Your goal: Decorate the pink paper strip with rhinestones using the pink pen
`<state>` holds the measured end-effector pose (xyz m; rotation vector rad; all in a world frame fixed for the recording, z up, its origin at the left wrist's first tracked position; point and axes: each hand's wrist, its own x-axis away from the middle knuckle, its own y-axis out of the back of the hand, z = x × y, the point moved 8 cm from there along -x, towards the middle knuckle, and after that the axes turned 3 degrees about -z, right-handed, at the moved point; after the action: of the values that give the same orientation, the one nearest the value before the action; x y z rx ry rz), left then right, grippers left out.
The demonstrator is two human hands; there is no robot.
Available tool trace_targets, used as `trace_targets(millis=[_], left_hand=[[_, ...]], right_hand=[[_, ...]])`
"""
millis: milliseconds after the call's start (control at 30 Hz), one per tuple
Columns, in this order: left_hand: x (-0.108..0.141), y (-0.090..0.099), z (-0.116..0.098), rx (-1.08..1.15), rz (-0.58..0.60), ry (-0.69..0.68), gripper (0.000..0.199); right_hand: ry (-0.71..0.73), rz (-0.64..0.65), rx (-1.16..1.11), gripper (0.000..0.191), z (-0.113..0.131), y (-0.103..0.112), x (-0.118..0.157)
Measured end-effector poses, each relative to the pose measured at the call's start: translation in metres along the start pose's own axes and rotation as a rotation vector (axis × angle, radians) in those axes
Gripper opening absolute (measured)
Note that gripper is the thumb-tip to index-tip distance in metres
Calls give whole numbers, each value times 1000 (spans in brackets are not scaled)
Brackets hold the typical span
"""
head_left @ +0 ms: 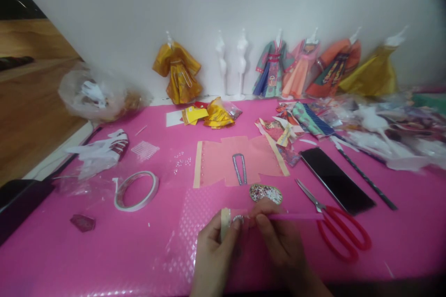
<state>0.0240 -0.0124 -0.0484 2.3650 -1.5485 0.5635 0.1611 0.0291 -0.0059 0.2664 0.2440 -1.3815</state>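
My left hand [218, 241] pinches a small piece of cloth with a cream edge [225, 222] and a curved row of tiny pearly beads [238, 218]. Just to its right, my right hand [278, 236] grips a thin pink stick [299, 216], its near end at the cloth and its other end pointing right. The stick's tip is hidden by my fingers. Beyond my hands lies a small oval dish of glittering bits [265, 193]. A peach cloth piece with cream borders [212, 162] is spread flat, with a beaded loop of dark trim [239, 169] on it.
Red-handled scissors [343, 232] and a black phone [337, 180] lie to the right. A tape roll [136, 191] and scattered beads [183, 161] are at left. Dressed mini mannequins, such as one in gold [177, 74], line the wall; fabric scraps and plastic bags [376, 125] pile up at right.
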Motion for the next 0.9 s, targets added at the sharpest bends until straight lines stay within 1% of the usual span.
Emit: trace_targets(millis=[167,500,767,900], left_hand=[[0,0,0,-14,2,-15,30],[-1,-3,3,-11,55,-19,28],[-1,-4,0,-18,61,-52,30],[-1,-4,1,-1,38,-34,31]], right_hand=[[-41,3,7,20,-2,-1,1],[-43,12,34,20,-2,0,1],[-39,15,72,21,-4,-1,1],[-27,8,114,22,-4,1,1]])
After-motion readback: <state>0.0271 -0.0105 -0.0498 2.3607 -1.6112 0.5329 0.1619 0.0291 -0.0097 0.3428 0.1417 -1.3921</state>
